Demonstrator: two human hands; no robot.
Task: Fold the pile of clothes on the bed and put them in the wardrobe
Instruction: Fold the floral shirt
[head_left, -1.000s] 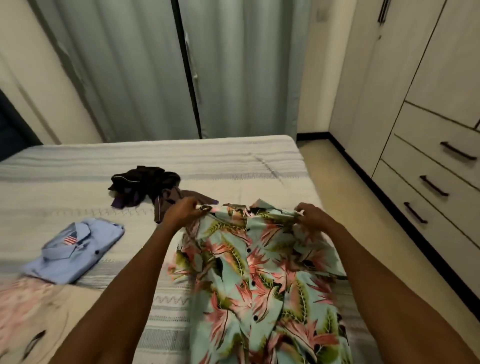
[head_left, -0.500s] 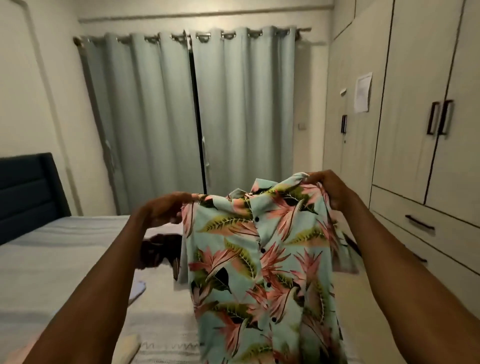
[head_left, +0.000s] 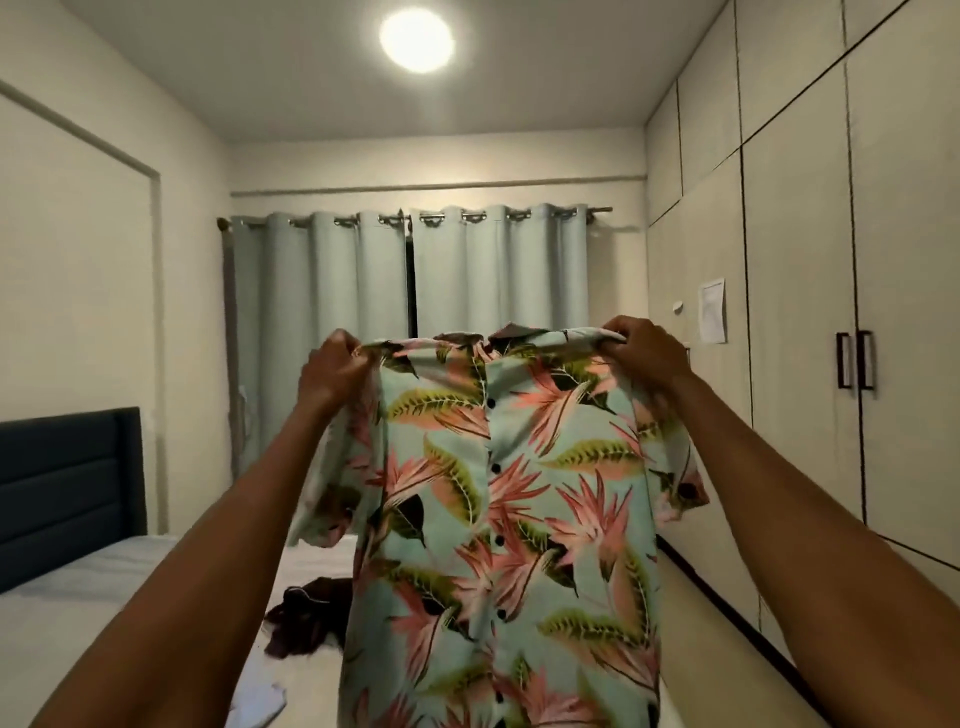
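since a second ago the floral shirt (head_left: 498, 493) has come up off the bed (head_left: 78, 597) and now hangs at full length in the air, and the view has tilted up with it to take in the ceiling light (head_left: 415, 39). the left hand (head_left: 332, 366) is clenched on the shirt's left shoulder seam, the cloth bunched in its fingers, and the right hand (head_left: 641, 353) pinches the right shoulder the same way, with the collar between them and the button placket running straight down the middle. the shirt faces the person, both short sleeves drooping outside the wrists, and its hem runs out of the bottom of the view. to do this step well, i would judge, keep both grips level and pulled apart so the shoulder line is taut, let the creases drop out, then lay the shirt on the mattress button side down before folding the sleeves in; uneven grips would likely skew the placket. past the shirt, a dark garment (head_left: 306, 618) lies crumpled on the bed, below and left of the left hand, and a pale blue corner of cloth (head_left: 260, 701) shows nearer. the wardrobe (head_left: 810, 364) stands along the right, doors closed, well apart from the right hand.
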